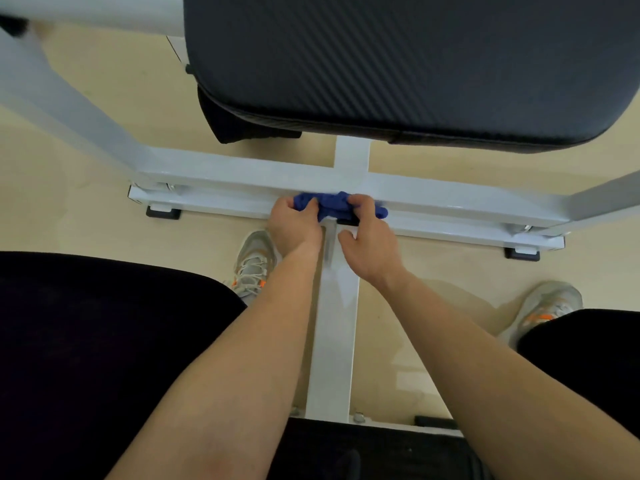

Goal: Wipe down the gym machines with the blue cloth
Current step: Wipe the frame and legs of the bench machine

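Two bare forearms reach forward between dark-clothed knees. The left hand (294, 227) and right hand (370, 247) both curl their fingers around a bunched blue cloth (333, 204), pressing it on the machine's white crossbar (225, 187), below a black pad (398, 64).

Two grey sneakers (254, 261) rest on beige floor (86, 133).

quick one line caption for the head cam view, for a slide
Left hand and right hand grip a bunched blue cloth against the gym machine's white crossbar, near its black pad.
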Tool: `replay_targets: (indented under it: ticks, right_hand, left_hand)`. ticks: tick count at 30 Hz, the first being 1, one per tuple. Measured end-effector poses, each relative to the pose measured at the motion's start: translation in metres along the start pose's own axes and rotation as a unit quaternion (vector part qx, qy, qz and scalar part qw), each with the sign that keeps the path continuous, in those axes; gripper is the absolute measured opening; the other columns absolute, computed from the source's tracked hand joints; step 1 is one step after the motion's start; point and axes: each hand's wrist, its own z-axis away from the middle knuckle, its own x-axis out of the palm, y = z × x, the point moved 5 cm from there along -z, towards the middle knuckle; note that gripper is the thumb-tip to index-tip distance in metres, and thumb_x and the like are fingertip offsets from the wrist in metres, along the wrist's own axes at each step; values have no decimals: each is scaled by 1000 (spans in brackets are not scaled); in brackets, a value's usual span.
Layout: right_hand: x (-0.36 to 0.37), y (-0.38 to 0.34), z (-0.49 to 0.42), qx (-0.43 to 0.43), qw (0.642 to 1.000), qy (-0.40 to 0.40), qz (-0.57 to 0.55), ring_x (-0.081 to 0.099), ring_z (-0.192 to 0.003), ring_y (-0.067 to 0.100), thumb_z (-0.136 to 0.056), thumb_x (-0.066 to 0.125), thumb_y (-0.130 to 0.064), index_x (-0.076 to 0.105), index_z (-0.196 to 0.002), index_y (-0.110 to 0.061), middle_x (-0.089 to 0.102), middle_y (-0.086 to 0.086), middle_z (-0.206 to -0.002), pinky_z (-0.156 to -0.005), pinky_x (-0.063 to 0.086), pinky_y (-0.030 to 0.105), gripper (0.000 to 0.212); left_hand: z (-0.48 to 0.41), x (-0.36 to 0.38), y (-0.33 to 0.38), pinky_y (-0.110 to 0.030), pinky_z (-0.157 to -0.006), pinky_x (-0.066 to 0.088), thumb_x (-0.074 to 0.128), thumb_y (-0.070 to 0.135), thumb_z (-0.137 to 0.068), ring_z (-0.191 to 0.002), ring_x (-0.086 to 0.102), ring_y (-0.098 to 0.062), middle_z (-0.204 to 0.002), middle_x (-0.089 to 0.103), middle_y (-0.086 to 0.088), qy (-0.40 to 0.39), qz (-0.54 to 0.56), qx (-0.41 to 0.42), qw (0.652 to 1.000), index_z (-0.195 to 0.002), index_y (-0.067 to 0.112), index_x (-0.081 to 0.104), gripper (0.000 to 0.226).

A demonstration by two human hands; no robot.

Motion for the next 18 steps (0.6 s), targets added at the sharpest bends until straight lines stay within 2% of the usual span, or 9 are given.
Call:
replay_targets:
  ticks: [2,4,6,8,11,15,18]
  right_hand:
    - [8,-7,0,-61,997,-29,42,57,-104,22,-91,54,-20,41,-142,-23,60,0,-122,-75,44,32,53]
    - [11,-5,0,-97,991,-32,89,45,-129,21,-94,52,-26,41,-147,-21,51,-1,-141,-97,45,37,54]
    - [6,5,1,-97,989,-29,105,35,-139,20,-97,50,-29,32,-153,-20,43,-1,-150,-103,43,39,59]
    - [-5,19,1,-70,991,-31,106,36,-138,20,-99,46,-30,30,-154,-24,41,-2,-151,-96,43,36,58]
    - [-20,33,2,-54,991,-23,123,46,-126,20,-99,43,-31,35,-149,-30,47,-4,-140,-81,40,31,51]
    - [-19,27,-1,-26,989,-5,147,53,-114,24,-98,43,-30,43,-140,-28,53,1,-131,-73,44,34,42]
    - [-2,10,-7,-10,988,-11,153,57,-107,27,-97,43,-34,49,-132,-26,57,4,-126,-75,47,35,36]
  left_hand:
    - [-5,-10,-2,-25,-63,42,72,31,-84,-69,57,-15,-74,59,9,25,1,-3,1000,-83,16,60,19]
    - [-5,-11,1,-24,-59,39,72,33,-84,-68,57,-14,-72,59,9,14,-9,9,1000,-79,17,60,21]
    - [2,-5,7,-20,-53,36,72,35,-84,-65,57,-12,-71,60,9,-10,-17,37,999,-76,18,61,22]
    - [11,4,13,-18,-52,35,72,40,-84,-62,55,-6,-69,61,10,-34,-32,64,997,-75,18,62,25]
    - [21,12,18,-17,-51,33,71,45,-83,-62,54,-2,-72,61,11,-49,-57,75,994,-79,20,62,27]
    - [17,10,22,-21,-58,44,74,43,-80,-68,59,-7,-76,63,11,-52,-44,67,995,-79,22,62,24]
    - [7,-1,16,-18,-55,42,75,36,-80,-68,60,-9,-75,63,9,-43,-30,58,997,-77,20,61,21]
